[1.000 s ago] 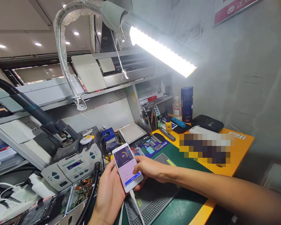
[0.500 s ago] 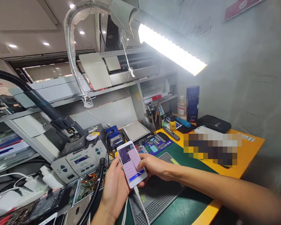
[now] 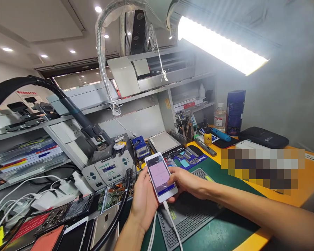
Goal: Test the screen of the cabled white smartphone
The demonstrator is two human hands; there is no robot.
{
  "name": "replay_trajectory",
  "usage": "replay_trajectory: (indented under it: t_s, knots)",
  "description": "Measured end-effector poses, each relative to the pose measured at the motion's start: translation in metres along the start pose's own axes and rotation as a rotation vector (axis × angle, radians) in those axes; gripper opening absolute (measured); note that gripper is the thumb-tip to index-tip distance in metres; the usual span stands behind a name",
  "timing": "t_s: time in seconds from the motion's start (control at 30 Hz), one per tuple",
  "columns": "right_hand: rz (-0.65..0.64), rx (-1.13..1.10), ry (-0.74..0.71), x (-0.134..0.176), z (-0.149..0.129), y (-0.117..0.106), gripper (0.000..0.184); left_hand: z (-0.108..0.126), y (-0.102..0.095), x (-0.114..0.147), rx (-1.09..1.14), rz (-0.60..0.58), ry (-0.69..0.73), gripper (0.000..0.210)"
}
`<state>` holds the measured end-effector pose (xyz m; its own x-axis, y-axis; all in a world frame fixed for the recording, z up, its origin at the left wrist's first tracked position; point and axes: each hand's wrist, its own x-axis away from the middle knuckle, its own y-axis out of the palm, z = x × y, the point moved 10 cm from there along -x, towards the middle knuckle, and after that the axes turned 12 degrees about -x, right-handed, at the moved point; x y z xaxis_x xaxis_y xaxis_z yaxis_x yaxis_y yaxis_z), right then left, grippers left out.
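The yellow worktop carries everything here, its tools ranged along the back and sides, which seems meant to leave the middle for handwork. Above it, a bright lamp on a bent neck is angled downward, presumably to throw light over the hands. A green mat covers the near part, likely to guard the surface. The grey control unit stands to the left with its panel turned forward, so its buttons can be read and reached. On the mat, a perforated pad lies aslant under the hands.

The left hand cradles the white phone from below and along its left edge, holding it above the pad and tilted so the screen faces the person. The right hand is at the phone's right edge, thumb over the lower screen; whether its fingers also grip the back is hidden, and whether the thumb presses the glass I cannot tell. A white cable is plugged into the phone's bottom end, hanging toward the person, clear of the screen.
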<state>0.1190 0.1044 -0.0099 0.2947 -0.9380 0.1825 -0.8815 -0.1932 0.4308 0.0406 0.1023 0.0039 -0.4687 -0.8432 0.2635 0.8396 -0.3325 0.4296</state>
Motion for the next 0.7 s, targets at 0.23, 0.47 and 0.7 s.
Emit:
replay_trajectory:
  t_s: [0.23,0.47,0.7]
  knots:
    - [0.037,0.027,0.001,-0.001,0.001,-0.003,0.026,0.000,-0.001,-0.001,0.009,-0.008,0.005,0.054]
    - [0.029,0.037,-0.011,0.001,-0.004,0.002,0.022,0.000,0.000,0.000,-0.027,-0.028,0.018,0.053]
    - [0.079,0.240,-0.099,0.005,-0.007,-0.003,0.063,0.003,0.011,0.004,-0.036,-0.146,0.103,0.057]
